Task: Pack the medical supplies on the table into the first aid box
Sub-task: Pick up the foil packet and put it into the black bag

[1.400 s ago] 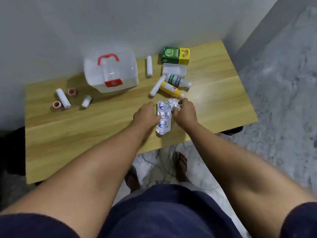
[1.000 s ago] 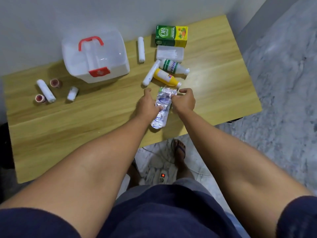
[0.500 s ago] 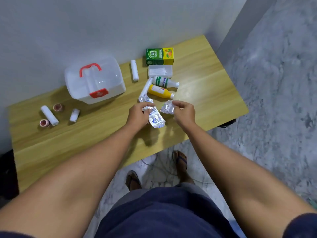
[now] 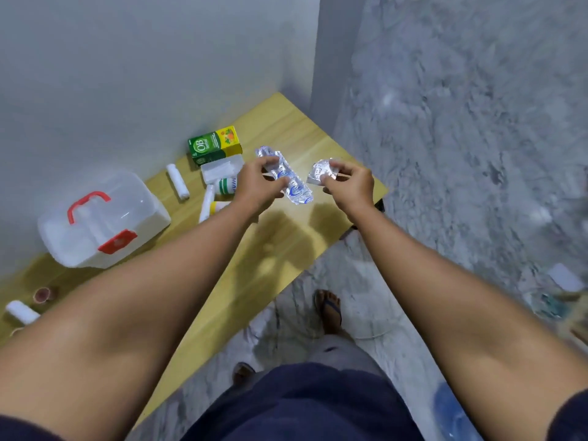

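My left hand (image 4: 258, 186) grips a long silver blister strip (image 4: 291, 183) lifted above the wooden table (image 4: 296, 237). A smaller silver blister piece (image 4: 319, 171) is pinched by my right hand (image 4: 348, 183), a short gap to the right of the strip. The white first aid box (image 4: 101, 224) with red handle and red latch stands closed at the left. Near the wall lie a green and yellow carton (image 4: 216, 145), a clear plastic case (image 4: 222, 168), a green-labelled bottle (image 4: 224, 186), a yellow bottle (image 4: 219, 205) partly hidden by my left wrist, and white rolls (image 4: 178, 181).
A bandage roll (image 4: 22, 311) and a small tape roll (image 4: 43, 294) lie at the table's left end, partly behind my left forearm. The wall runs behind the table. Marble floor lies right and below, with my sandalled foot (image 4: 329, 308) by the table edge.
Both hands rose off the table with the foil packs. The small piece came apart from the long strip, and the hands moved apart. The camera swung right.
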